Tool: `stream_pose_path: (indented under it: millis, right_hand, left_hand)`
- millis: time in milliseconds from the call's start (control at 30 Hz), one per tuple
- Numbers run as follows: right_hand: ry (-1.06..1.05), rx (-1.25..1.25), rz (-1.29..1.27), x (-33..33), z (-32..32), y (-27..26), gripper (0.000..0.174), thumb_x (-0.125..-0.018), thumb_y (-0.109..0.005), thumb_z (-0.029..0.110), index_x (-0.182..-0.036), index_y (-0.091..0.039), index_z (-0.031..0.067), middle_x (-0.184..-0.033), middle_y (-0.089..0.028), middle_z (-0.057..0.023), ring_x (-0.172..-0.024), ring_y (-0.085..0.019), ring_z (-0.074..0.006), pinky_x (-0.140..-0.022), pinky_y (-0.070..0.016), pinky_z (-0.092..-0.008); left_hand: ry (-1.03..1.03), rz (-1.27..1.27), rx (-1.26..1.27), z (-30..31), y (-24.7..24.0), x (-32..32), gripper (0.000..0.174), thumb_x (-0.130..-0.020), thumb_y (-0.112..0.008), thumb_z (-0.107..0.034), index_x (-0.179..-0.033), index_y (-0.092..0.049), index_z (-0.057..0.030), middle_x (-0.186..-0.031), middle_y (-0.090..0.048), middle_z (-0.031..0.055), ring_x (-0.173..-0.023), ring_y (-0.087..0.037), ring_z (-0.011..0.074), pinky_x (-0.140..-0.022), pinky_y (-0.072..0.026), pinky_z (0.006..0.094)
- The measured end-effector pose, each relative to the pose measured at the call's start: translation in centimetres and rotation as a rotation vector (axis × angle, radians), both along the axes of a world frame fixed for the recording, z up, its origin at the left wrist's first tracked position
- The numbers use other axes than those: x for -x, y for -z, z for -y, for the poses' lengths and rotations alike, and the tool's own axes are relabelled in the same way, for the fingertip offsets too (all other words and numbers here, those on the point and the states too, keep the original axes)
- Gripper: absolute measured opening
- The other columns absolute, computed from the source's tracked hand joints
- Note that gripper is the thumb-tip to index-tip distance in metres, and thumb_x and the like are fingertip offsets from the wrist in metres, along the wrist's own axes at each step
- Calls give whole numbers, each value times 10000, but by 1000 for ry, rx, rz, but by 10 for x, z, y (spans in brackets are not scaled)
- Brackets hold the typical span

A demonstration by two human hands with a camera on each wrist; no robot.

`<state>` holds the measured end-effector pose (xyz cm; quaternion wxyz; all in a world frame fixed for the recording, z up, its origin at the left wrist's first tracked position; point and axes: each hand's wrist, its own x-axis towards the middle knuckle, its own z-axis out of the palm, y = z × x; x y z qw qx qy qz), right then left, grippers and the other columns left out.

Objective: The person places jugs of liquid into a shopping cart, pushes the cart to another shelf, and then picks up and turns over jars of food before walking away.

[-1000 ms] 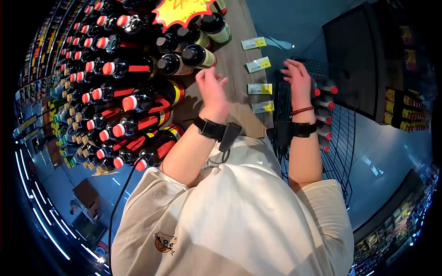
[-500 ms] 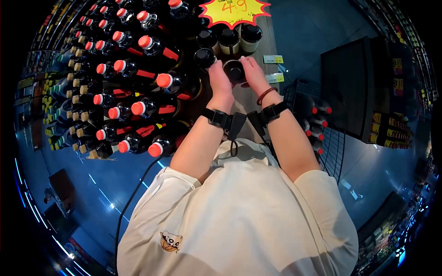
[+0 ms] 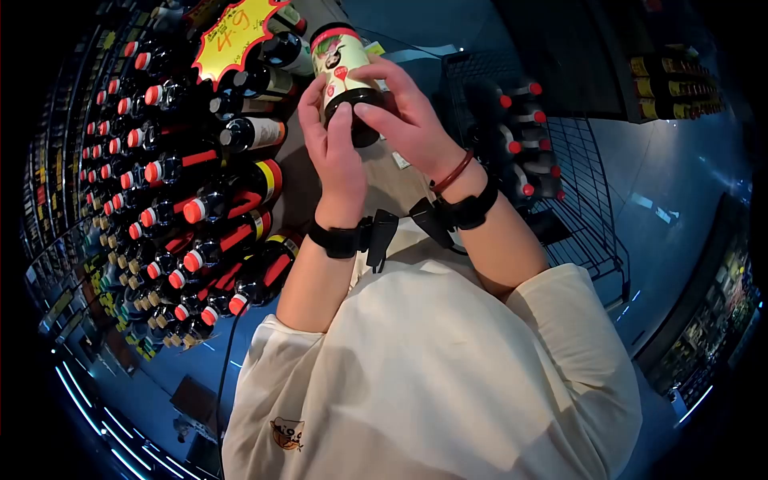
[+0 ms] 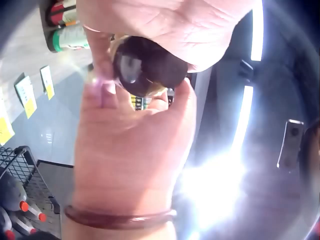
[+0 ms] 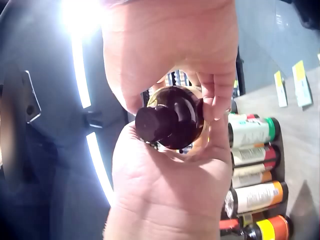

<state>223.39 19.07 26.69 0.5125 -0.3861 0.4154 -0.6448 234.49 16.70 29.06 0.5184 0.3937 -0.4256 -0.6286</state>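
Both hands hold a dark bottle point(image 3: 339, 64) with a cream picture label and a red band, tilted with its black cap end toward the body. My left hand point(image 3: 333, 152) grips its left side, and my right hand point(image 3: 412, 120) has its fingers curled round the right. Both thumbs press near the lower edge of the label. In the left wrist view, the dark end of the bottle point(image 4: 145, 67) shows between the two palms. The right wrist view looks onto the round cap point(image 5: 152, 124), with fingers wrapped round the glass behind it.
Rows of red-capped bottles point(image 3: 192, 210) crowd the display on the left, beside several black-capped bottles point(image 3: 252, 134). A yellow starburst price sign point(image 3: 232, 40) stands above them. At right is a black wire shopping cart point(image 3: 588, 200) with red-capped bottles point(image 3: 532, 144) in it.
Apart a second ago, the hands came together round a black-capped bottle among the others at the display. Now the bottle is raised off the shelf and tilted, its label in view.
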Motion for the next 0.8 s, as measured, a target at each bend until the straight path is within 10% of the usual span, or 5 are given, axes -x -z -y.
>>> stream_pose_path:
  millis: [200, 333, 533, 800]
  right_hand:
    - [306, -229, 144, 131, -71, 53, 459, -891, -679, 10, -1300, -493, 107, -1220, -580, -47, -1122, -566, -143, -932, -507, -297]
    - [402, -443, 301, 175, -108, 123, 399, -927, -657, 181, -1293, -507, 123, -1236, -580, -61, -1102, -582, -164, -880, -520, -302]
    - [432, -625, 217, 193, -121, 284, 355, -961, -586, 263, -1277, -528, 114, -1184, -621, -77, -1029, -617, -175, -759, -539, -301]
    - [353, -905, 108, 188, -97, 351, 410, -937, -592, 309, -1277, -525, 90, -1099, -646, -108, -954, -653, -196, -739, -539, -313]
  left_hand:
    - [406, 215, -62, -24, 72, 139, 490, -938, -576, -210, -1348, -455, 28, -1294, -519, 188, -1227, -507, 286, -1048, -407, 367]
    - [530, 541, -68, -57, 140, 199, 553, -937, -584, -281, -1371, -459, 38, -1300, -553, 229, -1199, -562, 282, -997, -463, 354]
    - [552, 782, -354, -64, 241, 230, 712, -875, -600, -416, -1393, -451, 50, -1298, -569, 268, -1206, -585, 318, -956, -508, 383]
    - [557, 807, -582, -52, 318, 231, 696, -853, -610, -438, -1395, -506, -14, -1217, -645, 205, -1121, -632, 276, -907, -519, 362]
